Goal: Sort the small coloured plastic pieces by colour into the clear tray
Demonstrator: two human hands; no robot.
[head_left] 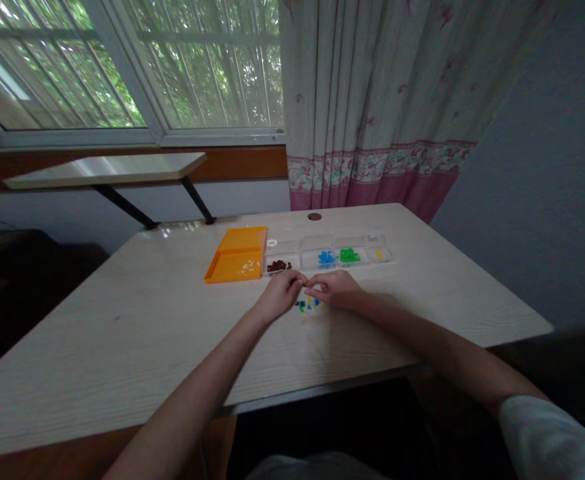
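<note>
My left hand (283, 291) and my right hand (336, 289) meet above the table, fingertips almost touching. Both are closed in a pinch, and whatever lies between the fingers is too small to make out. Just below them on the tabletop is a cluster of small coloured pieces (309, 305) in blue, green, yellow and dark tones, partly hidden by my hands. Beyond my fingers, clear boxes hold dark brown pieces (278, 265), blue pieces (326, 259), green pieces (349, 255) and a few yellow pieces (378, 254).
An orange open case (235, 256) with white bits (249, 267) lies left of the clear boxes. A raised shelf (107, 169) on black legs stands at the back left of the pale wooden table (172, 340). A round cable hole (315, 217) is near the back edge.
</note>
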